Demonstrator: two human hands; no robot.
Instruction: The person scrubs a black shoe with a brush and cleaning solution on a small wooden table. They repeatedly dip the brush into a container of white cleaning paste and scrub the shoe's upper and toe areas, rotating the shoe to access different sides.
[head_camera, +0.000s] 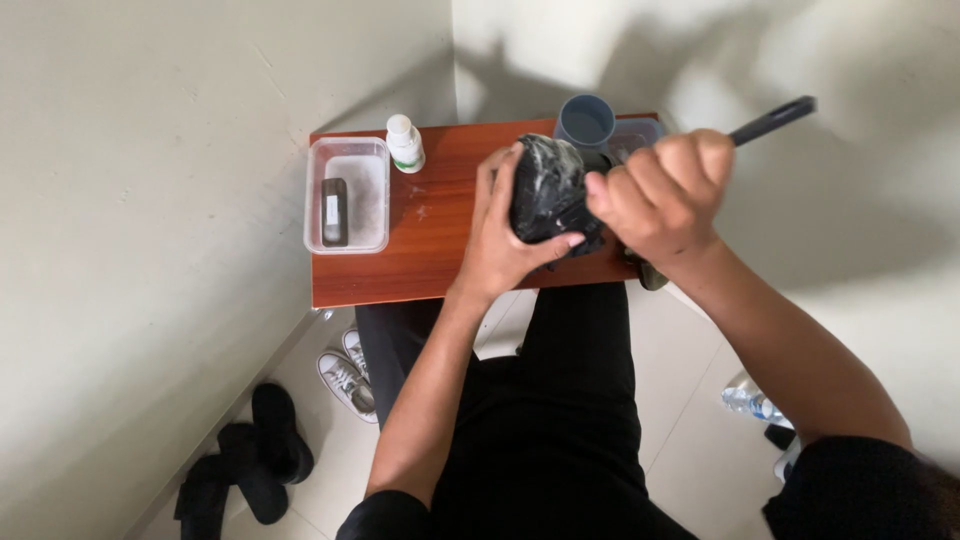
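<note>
My left hand (503, 238) grips a black shoe (546, 188) with pale soapy streaks, holding it upright above the small reddish wooden table (440, 250). My right hand (665, 195) is closed around a dark brush handle (772, 120) that sticks out to the upper right; the brush end is pressed against the shoe and hidden by my fingers. Both hands touch the shoe from either side.
A clear plastic tub (346, 194) holding a dark block sits at the table's left. A small white bottle (405, 143) and a grey cup (586, 121) stand at the back. Grey sneakers (349, 378), black shoes (265, 450) and a water bottle (752, 400) lie on the floor.
</note>
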